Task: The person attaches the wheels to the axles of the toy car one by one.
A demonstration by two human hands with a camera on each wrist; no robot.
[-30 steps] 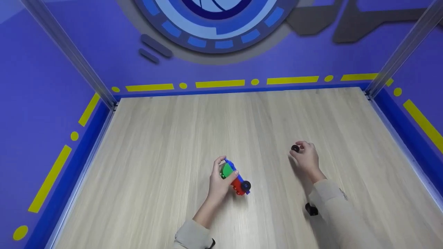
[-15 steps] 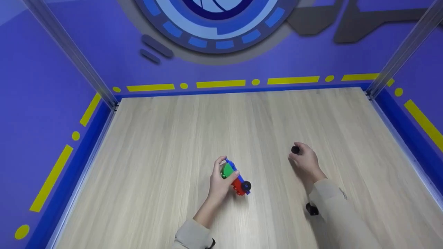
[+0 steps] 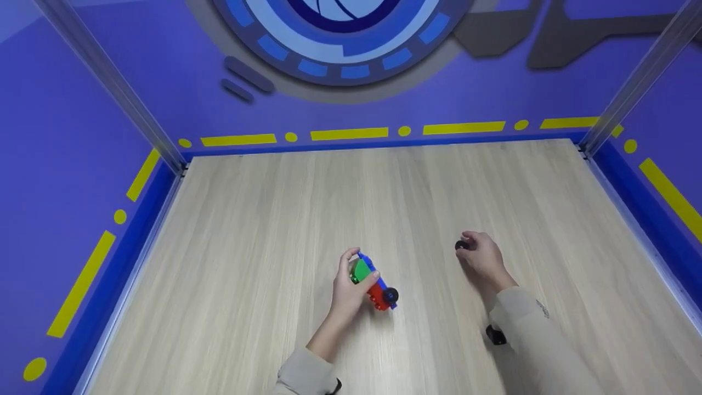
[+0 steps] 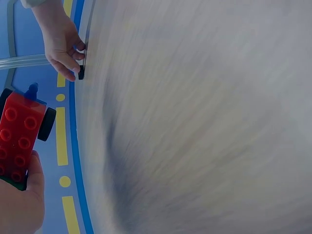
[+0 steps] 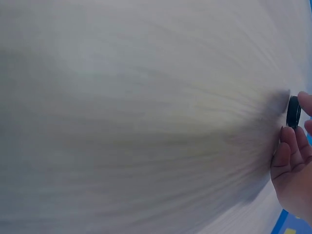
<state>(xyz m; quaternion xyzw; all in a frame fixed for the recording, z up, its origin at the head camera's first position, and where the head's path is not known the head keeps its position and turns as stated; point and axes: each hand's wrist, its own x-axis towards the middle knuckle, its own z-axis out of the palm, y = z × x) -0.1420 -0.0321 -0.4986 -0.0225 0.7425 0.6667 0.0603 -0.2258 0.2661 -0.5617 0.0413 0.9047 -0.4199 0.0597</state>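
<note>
My left hand [image 3: 344,292] holds a toy car built of toy bricks, with a red brick [image 3: 378,298], a green brick [image 3: 360,270] and a blue base [image 3: 379,280]. It is tilted, its blue base facing up and right. A black wheel [image 3: 390,295] sits at its near end; the left wrist view shows this wheel [image 4: 47,124] and another wheel [image 4: 5,100] across from it. The hand hides part of the far end. Off to the right, my right hand [image 3: 485,258] pinches a loose black wheel [image 3: 461,246] between thumb and fingers, apart from the car.
Both hands are over a light wood tabletop [image 3: 274,230]. Blue panels with yellow marks [image 3: 351,133] stand along its back and sides, with metal posts [image 3: 126,93] at the corners. A black device [image 3: 496,334] is at the right sleeve.
My right hand has come slightly left and nearer to me, and the wheel has turned in its fingers. My left hand and the toy car stay in place.
</note>
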